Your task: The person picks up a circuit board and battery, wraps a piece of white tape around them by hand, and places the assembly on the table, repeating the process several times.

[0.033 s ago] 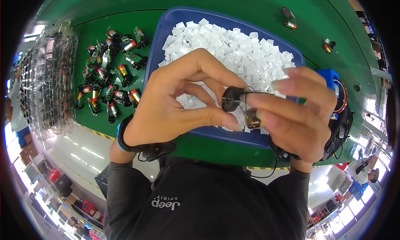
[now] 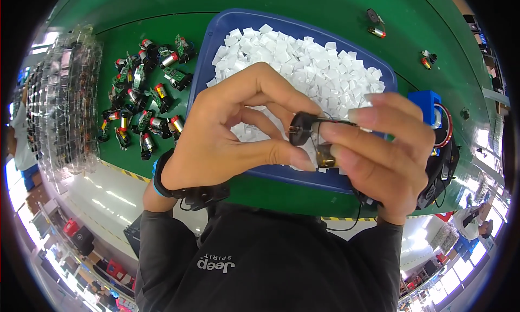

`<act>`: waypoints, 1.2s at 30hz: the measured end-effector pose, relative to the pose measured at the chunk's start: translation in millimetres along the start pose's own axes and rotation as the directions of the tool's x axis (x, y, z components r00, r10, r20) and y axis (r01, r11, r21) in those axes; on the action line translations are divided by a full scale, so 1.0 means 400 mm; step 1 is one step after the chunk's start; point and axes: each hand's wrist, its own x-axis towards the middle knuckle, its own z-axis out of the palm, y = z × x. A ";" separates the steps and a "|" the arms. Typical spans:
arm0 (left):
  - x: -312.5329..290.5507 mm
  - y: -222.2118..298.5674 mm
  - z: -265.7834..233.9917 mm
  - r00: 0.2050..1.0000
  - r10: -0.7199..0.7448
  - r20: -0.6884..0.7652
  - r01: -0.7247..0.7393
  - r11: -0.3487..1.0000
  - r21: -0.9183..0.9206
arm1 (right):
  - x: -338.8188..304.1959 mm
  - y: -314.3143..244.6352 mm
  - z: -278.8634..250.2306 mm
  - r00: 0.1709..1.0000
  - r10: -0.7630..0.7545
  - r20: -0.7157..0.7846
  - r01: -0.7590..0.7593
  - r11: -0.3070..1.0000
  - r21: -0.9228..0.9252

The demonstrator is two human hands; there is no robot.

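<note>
Over the blue tub, my left hand (image 2: 225, 130) has its thumb and fingers closed around a black round part (image 2: 301, 129) with small metal pins on its left face. My right hand (image 2: 387, 152) pinches the same piece from the right. Thin dark wires run from the black part to the right fingers. A small gold-brown cylinder (image 2: 326, 156) hangs below the wires, against the right fingertips. The right fingers hide part of the piece, and their tips are slightly blurred.
A blue tub (image 2: 203, 63) heaped with white paper-like squares (image 2: 292, 52) stands on the green table (image 2: 162, 28). Several circuit-board assemblies (image 2: 138, 76) with red-ended cylinders lie left, beside stacked clear plastic trays (image 2: 65, 101). A blue device (image 2: 425, 103) sits right; loose parts (image 2: 375, 25) lie beyond.
My right hand has shifted slightly, and the gold-brown cylinder has moved a little left with it. My left hand stays in place around the black part.
</note>
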 end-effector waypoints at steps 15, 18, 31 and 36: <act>0.007 0.003 0.017 0.976 -0.215 -0.041 0.183 0.905 -0.385 | 0.006 -0.009 0.017 0.997 -0.061 0.048 0.069 0.982 -0.173; 0.009 0.000 0.015 0.962 -0.268 0.050 0.261 0.852 -0.455 | 0.013 -0.017 0.019 0.998 -0.039 0.058 0.051 0.972 -0.228; 0.001 -0.017 0.012 0.971 -0.237 -0.034 0.232 0.966 -0.117 | 0.010 0.006 0.057 0.999 0.034 -0.003 -0.034 0.983 -0.180; 0.009 -0.019 -0.002 0.996 -0.083 -0.030 0.082 0.996 -0.046 | 0.024 0.007 0.055 0.999 0.018 -0.036 -0.024 0.983 -0.180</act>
